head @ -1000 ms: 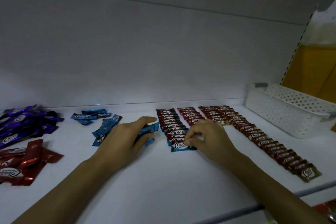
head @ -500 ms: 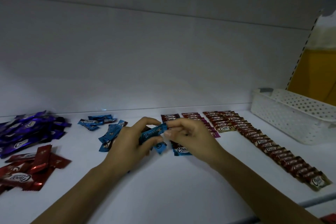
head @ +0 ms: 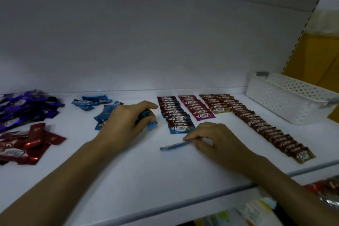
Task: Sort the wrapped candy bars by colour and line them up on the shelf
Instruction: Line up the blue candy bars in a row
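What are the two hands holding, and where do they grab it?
Right hand pinches one blue candy bar by its right end. Left hand clutches several blue bars.

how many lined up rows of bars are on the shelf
4: a blue row by the left hand, a magenta row next right, a short gold row, then a long gold row nearest the basket.

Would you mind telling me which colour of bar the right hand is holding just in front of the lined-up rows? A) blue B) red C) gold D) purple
A: the right hand pinches a blue bar by its end, just in front of the blue row.
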`<state>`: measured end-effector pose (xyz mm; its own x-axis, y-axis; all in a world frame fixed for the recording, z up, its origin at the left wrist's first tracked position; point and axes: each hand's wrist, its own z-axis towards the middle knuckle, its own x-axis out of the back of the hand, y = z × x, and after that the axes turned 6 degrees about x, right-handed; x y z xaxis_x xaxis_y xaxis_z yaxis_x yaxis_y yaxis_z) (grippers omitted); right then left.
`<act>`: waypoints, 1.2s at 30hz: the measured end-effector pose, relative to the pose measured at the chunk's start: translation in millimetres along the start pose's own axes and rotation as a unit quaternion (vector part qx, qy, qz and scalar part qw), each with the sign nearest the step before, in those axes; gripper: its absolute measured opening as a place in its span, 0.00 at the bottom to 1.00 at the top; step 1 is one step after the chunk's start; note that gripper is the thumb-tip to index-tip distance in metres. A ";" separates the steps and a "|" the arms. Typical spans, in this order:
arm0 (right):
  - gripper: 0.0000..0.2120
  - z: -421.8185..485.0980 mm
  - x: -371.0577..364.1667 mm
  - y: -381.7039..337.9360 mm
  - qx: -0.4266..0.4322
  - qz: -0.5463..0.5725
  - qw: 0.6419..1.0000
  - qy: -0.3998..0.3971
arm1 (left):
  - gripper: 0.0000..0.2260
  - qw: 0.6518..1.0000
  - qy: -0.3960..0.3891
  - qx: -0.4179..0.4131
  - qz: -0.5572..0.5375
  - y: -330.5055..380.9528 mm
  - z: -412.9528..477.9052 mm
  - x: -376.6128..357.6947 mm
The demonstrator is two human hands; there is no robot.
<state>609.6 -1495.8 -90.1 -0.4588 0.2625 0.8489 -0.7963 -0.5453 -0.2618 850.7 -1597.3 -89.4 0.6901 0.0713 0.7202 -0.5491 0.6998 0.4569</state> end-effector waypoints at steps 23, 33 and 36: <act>0.12 29.0 -10.6 16.5 -0.104 -0.116 0.988 -0.016 | 0.13 0.999 0.000 0.010 0.040 -5.9 -0.5 -0.6; 0.15 36.6 0.3 36.2 -0.149 -0.197 0.969 -0.021 | 0.13 0.999 -0.014 0.003 0.036 -5.8 -0.2 -1.1; 0.15 49.7 -0.1 38.5 -0.147 -0.236 0.959 -0.048 | 0.13 0.999 -0.012 0.009 0.041 -5.4 -0.4 -0.2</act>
<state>598.5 -1556.4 -77.4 0.0073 0.3431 0.9393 -0.9896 -0.1326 0.0561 853.7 -1600.8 -92.2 0.6302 0.1109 0.7685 -0.6126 0.6791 0.4044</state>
